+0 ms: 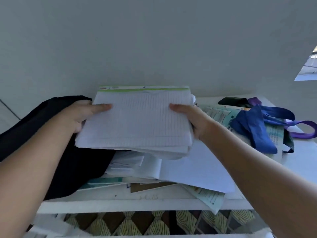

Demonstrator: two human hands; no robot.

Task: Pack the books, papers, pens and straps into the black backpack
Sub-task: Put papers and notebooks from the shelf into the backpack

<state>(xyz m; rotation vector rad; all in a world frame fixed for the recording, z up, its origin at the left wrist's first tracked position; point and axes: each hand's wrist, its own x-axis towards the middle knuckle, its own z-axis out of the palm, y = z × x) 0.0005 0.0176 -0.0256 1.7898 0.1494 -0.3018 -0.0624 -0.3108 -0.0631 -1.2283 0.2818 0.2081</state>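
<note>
Both hands, left hand (80,115) & right hand (192,119), are gripping a lined paper stack (137,121) by its side edges, thumbs on top. Black backpack (42,127) is lying under the left hand; blue straps (253,124) are sitting just right of the right hand on the counter (120,203).

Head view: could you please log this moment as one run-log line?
left hand: grips paper stack | right hand: grips stack | stack: lifted over loose papers | backpack: at left | straps: on table

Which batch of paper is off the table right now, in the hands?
The lined stack with the green top edge. The left hand and right hand grip its sides, holding it above the loose sheets and booklets still on the table.
</note>
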